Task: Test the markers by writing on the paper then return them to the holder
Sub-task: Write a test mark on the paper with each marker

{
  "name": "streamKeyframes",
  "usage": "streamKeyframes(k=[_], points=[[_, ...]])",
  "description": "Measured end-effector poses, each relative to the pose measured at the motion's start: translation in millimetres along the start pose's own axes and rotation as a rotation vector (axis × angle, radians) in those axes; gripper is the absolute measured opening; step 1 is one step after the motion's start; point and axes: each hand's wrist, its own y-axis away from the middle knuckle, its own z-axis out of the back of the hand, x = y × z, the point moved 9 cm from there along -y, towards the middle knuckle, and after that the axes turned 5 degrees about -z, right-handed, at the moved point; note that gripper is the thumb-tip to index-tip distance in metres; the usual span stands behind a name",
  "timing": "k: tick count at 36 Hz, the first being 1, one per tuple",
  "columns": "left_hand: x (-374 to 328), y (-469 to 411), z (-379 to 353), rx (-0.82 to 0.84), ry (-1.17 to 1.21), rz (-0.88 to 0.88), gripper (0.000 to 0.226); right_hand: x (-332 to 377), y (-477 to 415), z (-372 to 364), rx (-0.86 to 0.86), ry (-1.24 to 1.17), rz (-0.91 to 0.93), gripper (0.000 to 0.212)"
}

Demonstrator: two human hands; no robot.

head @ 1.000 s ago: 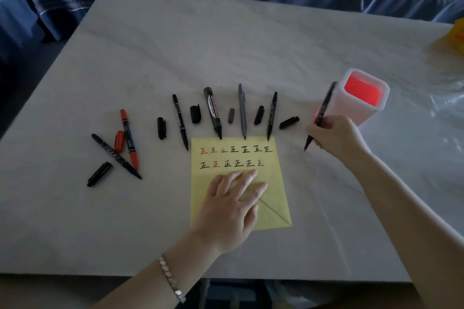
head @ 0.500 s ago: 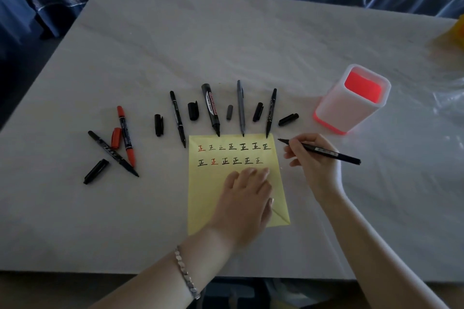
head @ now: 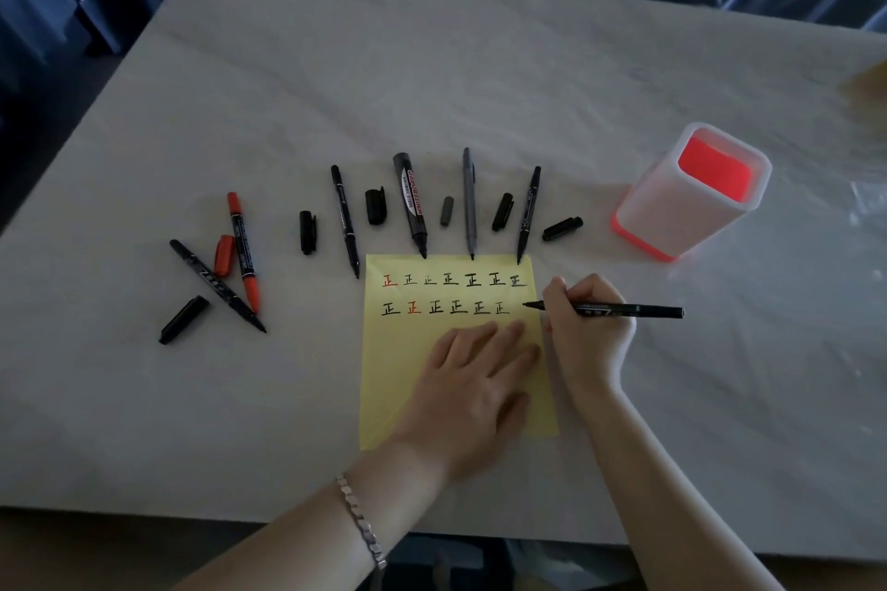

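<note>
A person's right hand point(head: 588, 331) is bringing a thin black marker point(head: 605, 308) to the yellow paper point(head: 384, 379), its grip pinched round the barrel and its tip poised at the paper's right edge, just past the last character of the second row. A second ago that hand was over by the holder point(head: 691, 192) with the marker nearly upright; it has since swung across and laid the pen almost level, which suggests this one is only now about to be tested. The left hand point(head: 475, 379) is pressing flat on the sheet, fingers spread, gripping nothing, steadying it as before.

The paper is lying near the front edge of the worktop point(head: 432, 77), a pale, faintly veined slab with a matt look. Thirteen small characters, two in red, are already sitting on it in two rows. Above it, uncapped markers are fanning out with tips toward the sheet: a fat whiteboard marker point(head: 410, 202), a slim grey pen point(head: 469, 202) and thinner black ones, loose caps between them. Toward the left edge, a red marker point(head: 242, 250) is lying beside another black one.

The holder, a rounded square tub of milky plastic glowing red inside, is standing toward the right edge, seemingly empty, so the returning is probably not yet begun.
</note>
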Motion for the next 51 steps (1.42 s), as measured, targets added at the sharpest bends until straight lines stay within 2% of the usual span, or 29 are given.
streamKeyframes(k=[18, 28, 51], points=[[-1.8, -0.3, 2.0, 0.026, 0.022, 0.019, 0.045, -1.0, -3.2, -6.6, 0.027, 0.091, 0.059, 0.035], [-1.8, -0.6, 2.2, 0.026, 0.025, 0.023, 0.044, 3.2, -0.5, 2.0, -0.090, 0.130, 0.075, 0.032], [-0.7, -1.2, 2.2, 0.018, 0.046, 0.028, 0.044, -2.0, -3.7, -1.5, -0.032, 0.064, 0.033, 0.037]])
